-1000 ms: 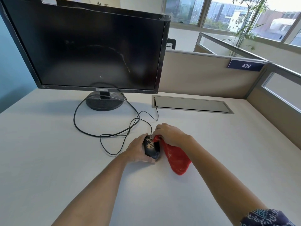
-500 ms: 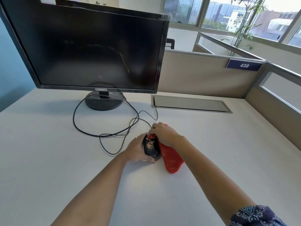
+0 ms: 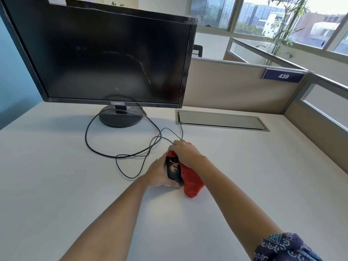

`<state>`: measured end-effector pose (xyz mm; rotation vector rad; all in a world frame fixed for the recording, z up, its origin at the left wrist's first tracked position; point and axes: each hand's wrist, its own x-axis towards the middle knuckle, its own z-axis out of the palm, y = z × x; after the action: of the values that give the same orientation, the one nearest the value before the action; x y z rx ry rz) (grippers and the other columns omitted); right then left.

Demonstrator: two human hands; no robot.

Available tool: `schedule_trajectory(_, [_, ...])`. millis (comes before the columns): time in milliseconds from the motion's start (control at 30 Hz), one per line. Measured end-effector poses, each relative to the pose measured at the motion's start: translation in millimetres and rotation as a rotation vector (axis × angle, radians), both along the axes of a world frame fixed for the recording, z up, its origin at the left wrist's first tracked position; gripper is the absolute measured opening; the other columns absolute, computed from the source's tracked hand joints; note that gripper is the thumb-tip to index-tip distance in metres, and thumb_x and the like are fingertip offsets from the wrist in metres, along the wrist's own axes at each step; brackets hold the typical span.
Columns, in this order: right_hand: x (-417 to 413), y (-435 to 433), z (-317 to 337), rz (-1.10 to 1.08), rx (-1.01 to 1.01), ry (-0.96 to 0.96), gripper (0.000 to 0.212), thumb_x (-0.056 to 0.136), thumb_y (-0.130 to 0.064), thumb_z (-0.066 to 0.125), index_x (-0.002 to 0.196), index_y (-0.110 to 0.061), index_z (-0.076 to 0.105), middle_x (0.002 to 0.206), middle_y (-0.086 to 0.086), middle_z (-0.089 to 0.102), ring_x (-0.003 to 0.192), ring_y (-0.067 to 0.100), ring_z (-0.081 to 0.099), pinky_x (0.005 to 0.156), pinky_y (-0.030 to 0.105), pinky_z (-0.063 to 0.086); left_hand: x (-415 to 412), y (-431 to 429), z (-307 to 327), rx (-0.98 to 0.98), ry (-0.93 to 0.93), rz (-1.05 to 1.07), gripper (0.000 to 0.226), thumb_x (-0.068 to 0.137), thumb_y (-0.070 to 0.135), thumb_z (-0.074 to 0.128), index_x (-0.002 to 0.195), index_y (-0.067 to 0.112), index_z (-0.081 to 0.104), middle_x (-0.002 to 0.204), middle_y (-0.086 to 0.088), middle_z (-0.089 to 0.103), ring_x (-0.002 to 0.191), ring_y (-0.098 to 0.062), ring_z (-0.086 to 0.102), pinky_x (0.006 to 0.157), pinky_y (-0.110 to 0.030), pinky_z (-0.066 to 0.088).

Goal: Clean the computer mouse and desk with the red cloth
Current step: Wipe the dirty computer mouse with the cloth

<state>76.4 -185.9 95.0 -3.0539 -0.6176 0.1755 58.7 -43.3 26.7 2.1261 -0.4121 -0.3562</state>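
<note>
Mouse [image 3: 174, 171] on desk [image 3: 56, 185] (cloth [image 3: 192, 181] right)

Mouse [image 3: 174, 171] front under cloth [image 3: 191, 182]

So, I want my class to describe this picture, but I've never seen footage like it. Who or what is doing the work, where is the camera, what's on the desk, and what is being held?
No machine here: a person works with two bare hands. The single camera sits on the person's head and looks forward and down, which is why both forearms reach in from the bottom edge.

On the white desk stands a dark, switched-off monitor, with black cables looping from its base. A flat cable hatch is set into the desk behind the hands.

The left hand holds a black computer mouse, which has pale smudges on top. The right hand presses a red cloth against the mouse's far end; the rest of the cloth trails onto the desk beside it.
</note>
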Motion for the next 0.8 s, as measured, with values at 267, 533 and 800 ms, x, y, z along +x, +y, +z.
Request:
schedule_trajectory(267, [-5, -5, 1, 0.139, -0.096, 0.001, 0.04, 0.095, -0.001, 0.038, 0.126, -0.019, 0.055, 0.125, 0.009, 0.052, 0.116, 0.027, 0.046, 0.094, 0.041, 0.046, 0, -1, -2, 0.066, 0.079, 0.021, 0.138, 0.047, 0.034, 0.09, 0.149, 0.023, -0.003, 0.148, 0.0, 0.033, 0.136, -0.019, 0.028, 0.111, -0.034, 0.027])
schedule_trajectory(533, [-3, -16, 19, 0.134, -0.041, 0.159, 0.04, 0.091, 0.001, 0.042, 0.118, -0.021, 0.063, 0.118, 0.009, 0.056, 0.114, 0.027, 0.05, 0.095, 0.042, 0.045, -2, -2, 1, 0.07, 0.076, 0.008, 0.144, 0.033, 0.049, 0.08, 0.149, 0.023, -0.001, 0.145, 0.01, 0.034, 0.134, -0.016, 0.03, 0.109, -0.03, 0.026])
schedule_trajectory(800, [-7, -16, 0, -0.054, 0.142, 0.062, 0.043, 0.091, 0.003, 0.038, 0.121, -0.017, 0.061, 0.122, 0.011, 0.054, 0.118, 0.03, 0.046, 0.098, 0.044, 0.042, 0, -1, -2, 0.072, 0.05, 0.004, 0.137, 0.049, 0.032, 0.091, 0.149, 0.021, -0.001, 0.148, 0.008, 0.031, 0.136, -0.017, 0.027, 0.111, -0.031, 0.021])
